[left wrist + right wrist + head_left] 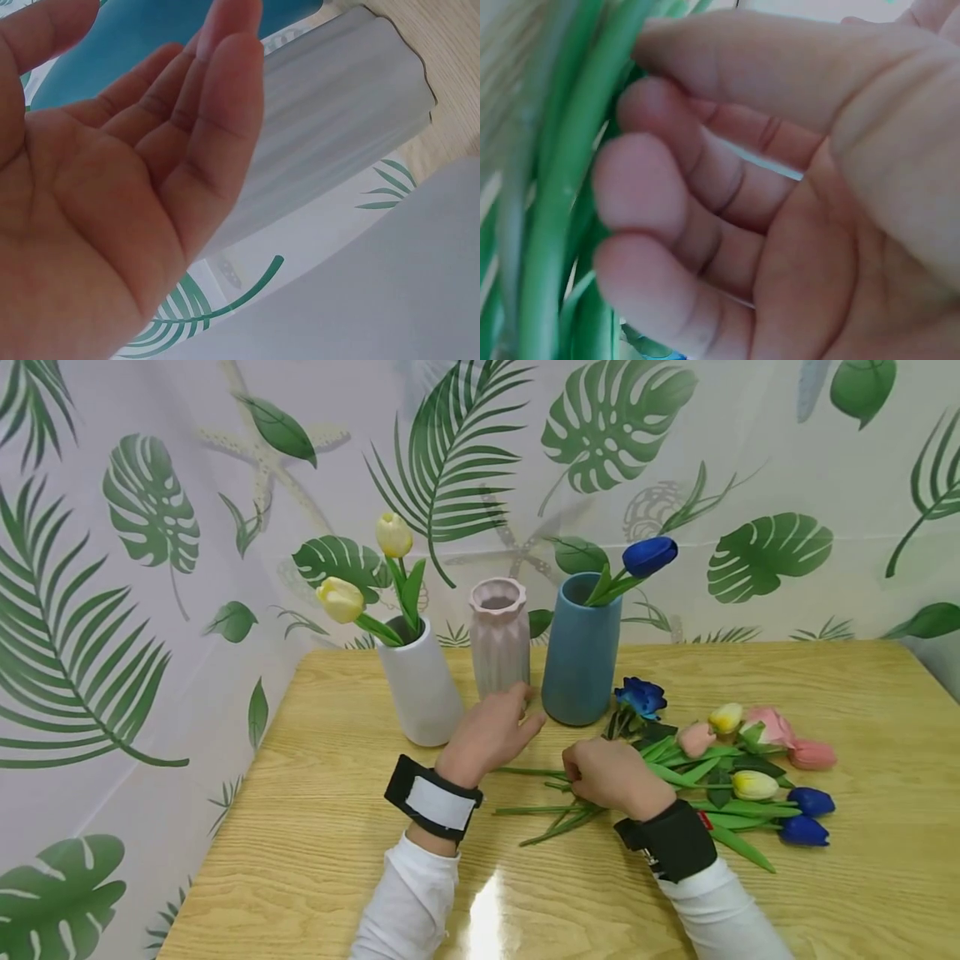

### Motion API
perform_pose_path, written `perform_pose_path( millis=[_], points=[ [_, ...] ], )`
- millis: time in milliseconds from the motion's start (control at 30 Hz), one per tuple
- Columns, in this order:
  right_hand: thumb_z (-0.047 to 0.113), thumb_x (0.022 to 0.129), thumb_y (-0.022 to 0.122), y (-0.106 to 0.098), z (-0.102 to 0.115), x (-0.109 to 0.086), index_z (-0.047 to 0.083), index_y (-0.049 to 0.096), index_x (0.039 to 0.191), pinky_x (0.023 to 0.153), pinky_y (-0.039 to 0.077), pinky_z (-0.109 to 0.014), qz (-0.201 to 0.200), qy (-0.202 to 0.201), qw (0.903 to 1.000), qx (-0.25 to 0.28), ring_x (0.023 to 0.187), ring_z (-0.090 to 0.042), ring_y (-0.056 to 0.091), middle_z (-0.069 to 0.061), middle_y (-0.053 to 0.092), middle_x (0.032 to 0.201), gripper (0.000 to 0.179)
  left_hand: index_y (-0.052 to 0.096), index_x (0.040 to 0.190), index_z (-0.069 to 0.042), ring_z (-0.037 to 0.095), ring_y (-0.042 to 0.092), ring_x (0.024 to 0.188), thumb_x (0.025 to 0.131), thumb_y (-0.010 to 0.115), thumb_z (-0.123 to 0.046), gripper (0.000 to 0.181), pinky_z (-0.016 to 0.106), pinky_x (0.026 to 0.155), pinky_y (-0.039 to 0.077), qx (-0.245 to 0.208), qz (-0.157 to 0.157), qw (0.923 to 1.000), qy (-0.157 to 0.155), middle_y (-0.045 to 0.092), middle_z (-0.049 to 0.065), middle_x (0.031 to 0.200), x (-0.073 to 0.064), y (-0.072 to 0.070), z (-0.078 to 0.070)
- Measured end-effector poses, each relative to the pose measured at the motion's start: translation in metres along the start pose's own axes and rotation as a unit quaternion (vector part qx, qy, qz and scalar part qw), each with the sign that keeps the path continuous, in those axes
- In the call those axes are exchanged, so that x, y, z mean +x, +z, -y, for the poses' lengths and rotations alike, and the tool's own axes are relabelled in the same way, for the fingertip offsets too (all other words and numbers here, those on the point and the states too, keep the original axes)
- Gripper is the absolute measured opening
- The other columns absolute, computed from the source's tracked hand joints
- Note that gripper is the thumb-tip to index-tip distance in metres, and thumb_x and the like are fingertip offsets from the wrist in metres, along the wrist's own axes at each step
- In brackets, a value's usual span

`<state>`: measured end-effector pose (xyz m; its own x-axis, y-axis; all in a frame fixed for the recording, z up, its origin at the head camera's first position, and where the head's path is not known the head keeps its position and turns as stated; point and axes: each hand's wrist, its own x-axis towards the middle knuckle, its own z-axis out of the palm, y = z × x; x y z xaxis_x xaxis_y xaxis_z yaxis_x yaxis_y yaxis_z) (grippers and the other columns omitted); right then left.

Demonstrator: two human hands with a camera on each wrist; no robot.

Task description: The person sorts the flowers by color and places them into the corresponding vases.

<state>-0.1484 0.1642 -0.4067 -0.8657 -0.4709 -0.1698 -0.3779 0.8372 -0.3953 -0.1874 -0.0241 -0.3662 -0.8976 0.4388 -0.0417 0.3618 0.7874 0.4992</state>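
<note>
My left hand [491,731] hangs in front of the pale pink ribbed vase [500,635], fingers loosely bent, nothing in the palm. In the left wrist view that vase [330,105] lies beyond the fingertips; contact cannot be made out. Over the stem ends of a heap of artificial flowers, my right hand [611,774] has its fingers curled in. The right wrist view shows its thumb and index fingertip closing at a green flower stem [570,187]; which bloom it belongs to is hidden. Pink tulips [812,754], yellow tulips [754,785], blue tulips [805,831] and a blue rose [641,697] make up the heap.
At the left stands a white vase [422,689] with two yellow tulips [341,600]. The blue vase [581,652] right of the pink one holds a blue tulip [649,557]. Behind the wooden table [300,877] hangs a leaf-patterned cloth [480,460].
</note>
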Motion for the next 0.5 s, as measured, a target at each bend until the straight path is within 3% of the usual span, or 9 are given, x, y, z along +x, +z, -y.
perform_pose_path(
  millis=[200,500],
  points=[
    [-0.001,0.087,0.068,0.0016,-0.0018,0.0014,0.014,0.056,0.073,0.056,0.034,-0.030,-0.004,-0.011,0.9999,-0.007,0.054,-0.014,0.043,0.001,0.048,0.064,0.024,0.054,0.136,-0.008,0.020,0.062,0.085,0.103,0.052,-0.033,0.042,0.036,0.073,0.051,0.005,0.001,1.0000,0.000,0.067,0.009,0.105,-0.0002,0.0008,0.0005],
    [0.002,0.093,0.064,0.0011,-0.0033,-0.0023,0.015,0.053,0.076,0.056,0.032,-0.028,-0.005,-0.039,0.9991,-0.016,0.054,-0.011,0.040,0.003,0.046,0.065,0.025,0.055,0.135,-0.010,0.024,0.067,0.100,0.103,0.053,-0.033,0.040,0.039,0.079,0.053,-0.018,-0.002,0.9998,-0.007,0.068,0.012,0.117,-0.0016,-0.0021,0.0001]
  ],
)
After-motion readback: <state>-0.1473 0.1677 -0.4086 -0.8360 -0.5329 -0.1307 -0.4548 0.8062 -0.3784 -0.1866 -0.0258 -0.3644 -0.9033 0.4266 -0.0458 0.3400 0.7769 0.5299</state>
